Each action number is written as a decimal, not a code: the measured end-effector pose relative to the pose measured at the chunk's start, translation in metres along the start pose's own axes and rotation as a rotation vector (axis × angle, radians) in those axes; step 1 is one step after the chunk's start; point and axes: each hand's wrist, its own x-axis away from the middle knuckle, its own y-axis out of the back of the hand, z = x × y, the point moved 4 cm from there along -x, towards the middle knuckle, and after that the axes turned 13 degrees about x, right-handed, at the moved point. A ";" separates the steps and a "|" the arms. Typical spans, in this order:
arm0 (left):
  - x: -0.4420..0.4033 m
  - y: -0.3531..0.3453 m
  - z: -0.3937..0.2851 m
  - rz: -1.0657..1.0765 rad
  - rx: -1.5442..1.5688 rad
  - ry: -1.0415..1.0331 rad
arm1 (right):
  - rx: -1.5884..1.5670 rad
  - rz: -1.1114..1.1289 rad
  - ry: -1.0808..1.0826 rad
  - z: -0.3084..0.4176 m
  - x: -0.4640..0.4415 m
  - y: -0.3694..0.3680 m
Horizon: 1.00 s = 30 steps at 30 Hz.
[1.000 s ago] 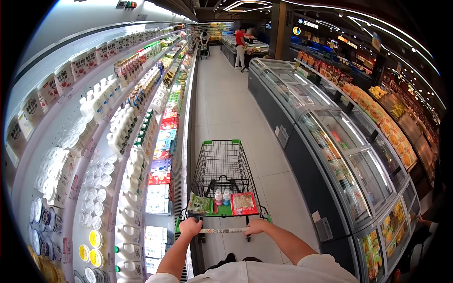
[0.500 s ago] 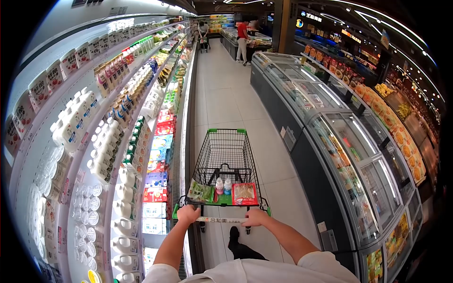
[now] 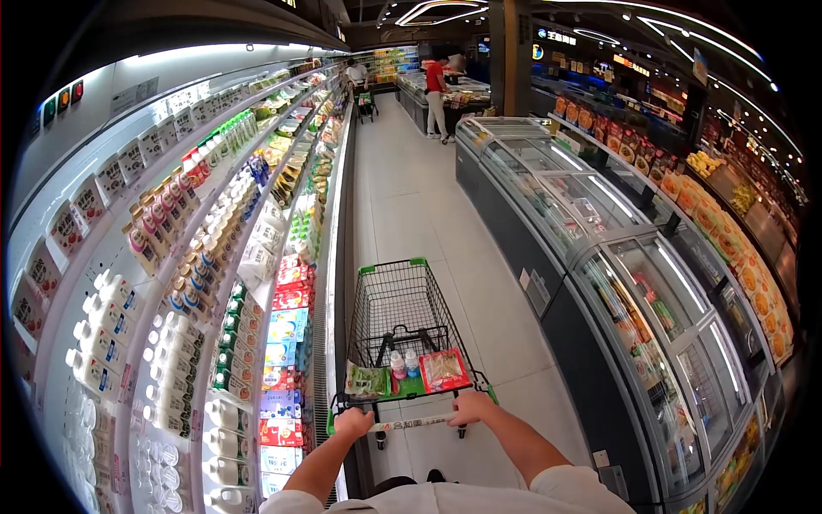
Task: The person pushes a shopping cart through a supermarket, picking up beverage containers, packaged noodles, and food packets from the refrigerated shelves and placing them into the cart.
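Note:
My left hand (image 3: 354,421) is closed round the left end of the handle bar of a shopping cart (image 3: 396,301). Towards the bar's right end, my right hand (image 3: 467,409) grips it too. Printed characters show on the pale handle (image 3: 413,423) between them. In the cart's near tray lie a green bag of leafy vegetables (image 3: 368,380), two small bottles with pink and blue labels (image 3: 405,367), and a red-edged flat pack (image 3: 445,370). The deeper wire basket beyond shows only its mesh.
Refrigerated shelves (image 3: 282,343) with milk, yogurt and cartons run close along the left. Glass-topped freezers (image 3: 599,223) line the right. Down the tiled aisle (image 3: 411,180) are a person in red (image 3: 435,81) and another person (image 3: 357,75) with a cart.
My cart has moved forward along the aisle, and the shelves and freezers have slid back past me. The cart now sits slightly turned. Both hands keep their hold on the handle.

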 end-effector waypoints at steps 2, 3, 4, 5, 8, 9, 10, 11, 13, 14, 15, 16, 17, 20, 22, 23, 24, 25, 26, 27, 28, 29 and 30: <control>-0.031 0.005 -0.012 -0.002 0.026 0.020 | 0.027 -0.013 -0.003 -0.020 -0.025 0.015; -0.045 0.011 -0.020 -0.001 0.025 0.035 | 0.021 -0.012 0.001 -0.028 -0.037 0.026; -0.059 0.017 -0.027 0.000 0.023 0.050 | 0.014 -0.013 0.007 -0.035 -0.050 0.036; -0.074 0.023 -0.034 -0.003 0.031 0.052 | 0.022 -0.012 0.010 -0.042 -0.064 0.047; -0.115 0.043 -0.058 -0.019 0.034 0.034 | 0.033 -0.005 -0.004 -0.064 -0.105 0.075; -0.129 0.053 -0.067 -0.036 0.049 0.020 | 0.032 0.010 -0.007 -0.072 -0.119 0.085; -0.144 0.060 -0.074 -0.052 0.063 0.004 | 0.029 0.026 -0.013 -0.078 -0.133 0.092; -0.163 0.067 -0.080 -0.057 0.055 -0.009 | 0.029 0.029 -0.015 -0.083 -0.146 0.099; -0.201 0.082 -0.090 -0.056 0.051 -0.016 | 0.028 0.059 0.001 -0.098 -0.179 0.122; -0.221 0.090 -0.098 -0.055 0.047 -0.018 | 0.033 0.050 -0.011 -0.105 -0.195 0.135; -0.232 0.105 -0.109 -0.058 0.051 -0.034 | 0.024 0.079 -0.005 -0.109 -0.210 0.143; -0.251 0.113 -0.114 -0.063 0.039 -0.044 | 0.017 0.110 0.003 -0.115 -0.226 0.148; -0.271 0.121 -0.120 -0.058 0.031 -0.056 | -0.006 0.120 0.011 -0.120 -0.243 0.155; -0.328 0.148 -0.135 -0.056 0.020 -0.077 | -0.018 0.184 0.019 -0.137 -0.292 0.177; -0.362 0.161 -0.150 -0.054 0.002 -0.110 | -0.038 0.188 0.012 -0.154 -0.323 0.188; -0.386 0.166 -0.155 -0.045 -0.007 -0.109 | -0.040 0.134 0.014 -0.161 -0.338 0.193; -0.403 0.173 -0.164 -0.040 -0.005 -0.110 | -0.045 0.080 0.017 -0.167 -0.351 0.203; -0.421 0.184 -0.173 -0.042 -0.004 -0.120 | -0.027 0.064 0.018 -0.173 -0.365 0.213; -0.437 0.192 -0.180 -0.041 -0.007 -0.127 | -0.034 0.073 0.019 -0.181 -0.376 0.219; -0.456 0.198 -0.188 -0.048 -0.016 -0.137 | -0.053 0.070 -0.009 -0.186 -0.384 0.237; -0.473 0.206 -0.197 -0.044 -0.017 -0.128 | -0.071 0.061 -0.036 -0.192 -0.395 0.249; -0.490 0.213 -0.205 -0.043 -0.025 -0.138 | -0.060 0.035 -0.013 -0.201 -0.411 0.257; -0.508 0.221 -0.214 -0.046 -0.029 -0.150 | -0.063 0.029 -0.009 -0.210 -0.427 0.266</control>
